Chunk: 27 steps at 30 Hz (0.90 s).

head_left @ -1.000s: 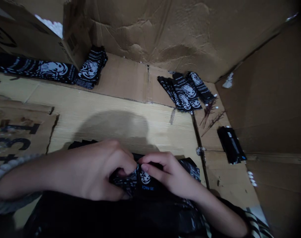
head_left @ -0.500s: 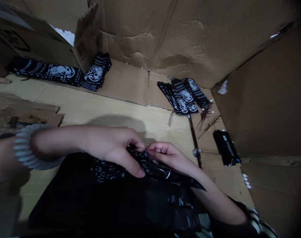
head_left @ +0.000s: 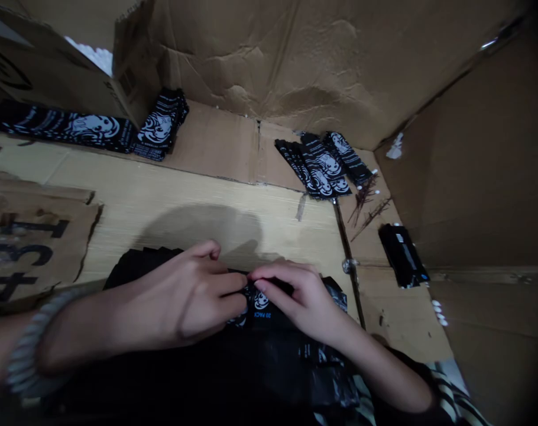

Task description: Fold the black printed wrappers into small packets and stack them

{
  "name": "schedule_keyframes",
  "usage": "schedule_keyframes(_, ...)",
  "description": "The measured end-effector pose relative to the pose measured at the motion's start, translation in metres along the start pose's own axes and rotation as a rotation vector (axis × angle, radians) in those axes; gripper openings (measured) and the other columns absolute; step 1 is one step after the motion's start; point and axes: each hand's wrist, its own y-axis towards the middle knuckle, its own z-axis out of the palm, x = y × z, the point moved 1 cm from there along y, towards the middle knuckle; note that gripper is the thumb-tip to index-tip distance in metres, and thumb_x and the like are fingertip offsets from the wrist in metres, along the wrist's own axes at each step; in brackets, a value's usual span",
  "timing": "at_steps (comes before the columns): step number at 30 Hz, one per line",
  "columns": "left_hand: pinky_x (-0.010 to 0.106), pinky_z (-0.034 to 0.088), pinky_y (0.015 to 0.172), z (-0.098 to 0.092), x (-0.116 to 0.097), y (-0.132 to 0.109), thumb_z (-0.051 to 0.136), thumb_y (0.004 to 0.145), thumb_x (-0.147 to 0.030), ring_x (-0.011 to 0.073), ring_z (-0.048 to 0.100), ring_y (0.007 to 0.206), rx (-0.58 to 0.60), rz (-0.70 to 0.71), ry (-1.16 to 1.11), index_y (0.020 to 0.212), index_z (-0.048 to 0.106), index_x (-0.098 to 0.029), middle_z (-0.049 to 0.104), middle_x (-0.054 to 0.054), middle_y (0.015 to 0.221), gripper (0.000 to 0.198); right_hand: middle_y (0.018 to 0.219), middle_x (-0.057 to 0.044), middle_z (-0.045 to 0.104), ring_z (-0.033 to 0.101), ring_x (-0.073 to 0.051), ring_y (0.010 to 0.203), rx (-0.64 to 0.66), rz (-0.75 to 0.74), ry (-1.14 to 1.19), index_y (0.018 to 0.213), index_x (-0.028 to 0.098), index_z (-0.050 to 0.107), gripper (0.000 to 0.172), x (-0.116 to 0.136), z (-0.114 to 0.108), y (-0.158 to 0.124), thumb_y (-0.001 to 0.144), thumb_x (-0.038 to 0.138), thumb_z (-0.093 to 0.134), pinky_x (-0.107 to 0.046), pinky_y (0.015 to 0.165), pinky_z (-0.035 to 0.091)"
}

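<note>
A black pouch (head_left: pixel 263 316) with a white swirl logo and blue "20 PACK" lettering lies in front of me, between my hands. My right hand (head_left: pixel 307 296) pinches its upper edge between thumb and fingers. Curled against the pouch from the other side, my left hand (head_left: pixel 202 299) grips it near the opening, a pale coil band on its wrist. Black-and-white print shows just under the left fingers; whether this is the pouch or a packet inside is hidden. Dark black material (head_left: pixel 233 378) spreads below both hands.
Black printed packets lie in a row (head_left: pixel 94 127), a stack (head_left: pixel 158 127) and a fan (head_left: pixel 324 168) along the back. Brown twig-like bits (head_left: pixel 366 204) and a folded black pouch (head_left: pixel 403 254) are at right. A carton (head_left: pixel 74 77) stands back left; cardboard walls (head_left: pixel 260 59) enclose the table.
My left hand has turned over and its fingers have curled in. The speckled packets under it are now mostly out of sight, and the pouch's logo face shows. The view has shifted slightly.
</note>
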Motion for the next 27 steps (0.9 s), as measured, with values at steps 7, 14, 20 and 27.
schedule_keyframes(7, 0.037, 0.037, 0.076, 0.000, -0.001, -0.004, 0.045, 0.096, -0.002, 0.0151, 0.058, 0.062, 0.000, 0.007, 0.037, 0.082, 0.059, -0.022, 0.075, -0.001, 0.085, 0.028, 0.091, -0.002, 0.084, 0.077, -0.016, 0.081, -0.071, -0.038, -0.018, 0.100, 0.021, 0.080, 0.007, 0.000, 0.004, -0.006, 0.097, 0.020, 0.073, -0.032, 0.079, 0.059)
schedule_keyframes(14, 0.036, 0.041, 0.073, -0.001, -0.011, -0.002, 0.050, 0.096, -0.004, 0.0157, 0.053, 0.059, -0.013, 0.059, 0.261, 0.074, 0.059, -0.023, 0.070, -0.004, 0.075, 0.030, 0.088, -0.003, 0.083, 0.077, -0.017, 0.079, -0.100, -0.075, -0.006, 0.098, 0.021, 0.080, 0.008, -0.003, 0.009, -0.009, 0.098, 0.024, 0.073, -0.031, 0.075, 0.058)
schedule_keyframes(20, 0.038, 0.048, 0.075, -0.001, -0.020, -0.006, 0.055, 0.098, -0.013, 0.0187, 0.064, 0.072, -0.111, 0.147, 0.384, 0.085, 0.074, -0.019, 0.081, 0.007, 0.097, 0.023, 0.086, -0.002, 0.084, 0.078, -0.017, 0.074, -0.121, -0.081, -0.010, 0.097, 0.023, 0.081, 0.006, -0.005, 0.009, -0.009, 0.096, 0.025, 0.076, -0.033, 0.076, 0.059)
schedule_keyframes(27, 0.035, 0.051, 0.074, -0.011, -0.021, -0.006, 0.053, 0.090, -0.005, 0.0184, 0.065, 0.074, -0.154, 0.198, 0.397, 0.082, 0.074, -0.023, 0.080, 0.003, 0.094, 0.028, 0.089, -0.001, 0.085, 0.078, -0.016, 0.078, -0.117, -0.083, 0.061, 0.096, 0.022, 0.079, 0.004, -0.001, 0.007, -0.010, 0.095, 0.021, 0.075, -0.032, 0.076, 0.059)
